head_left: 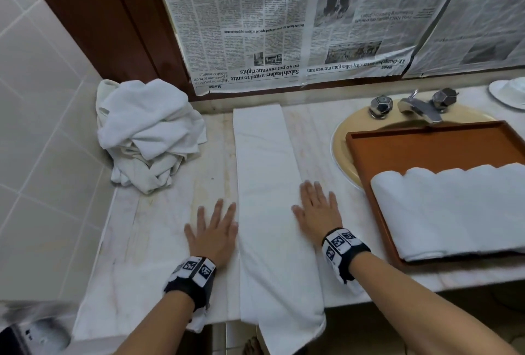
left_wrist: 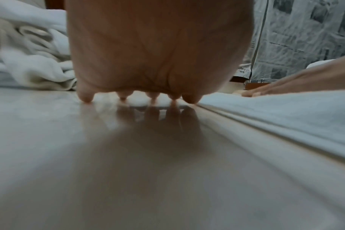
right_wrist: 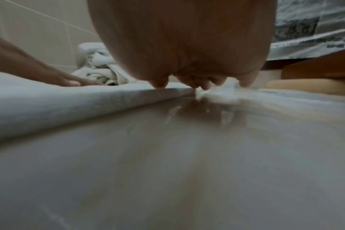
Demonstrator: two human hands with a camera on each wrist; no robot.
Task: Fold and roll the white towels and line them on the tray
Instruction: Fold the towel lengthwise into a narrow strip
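Observation:
A white towel [head_left: 267, 173], folded into a long narrow strip, lies across the marble counter [head_left: 159, 227], and its near end hangs over the front edge. My left hand [head_left: 213, 229] lies flat on the bare counter, fingers straight, touching the strip's left edge [left_wrist: 286, 116]. My right hand [head_left: 315, 212] lies flat along the strip's right edge [right_wrist: 69, 101], with its thumb on the cloth. Neither hand grips anything. A brown tray [head_left: 426, 130] at the right holds a row of several rolled white towels [head_left: 454, 207].
A heap of unfolded white towels [head_left: 145, 133] sits at the back left against the tiled wall. The tray rests over a beige sink [head_left: 341, 139] with a chrome tap [head_left: 417, 106]. Newspaper [head_left: 284, 28] covers the wall behind. A white dish [head_left: 508, 93] stands far right.

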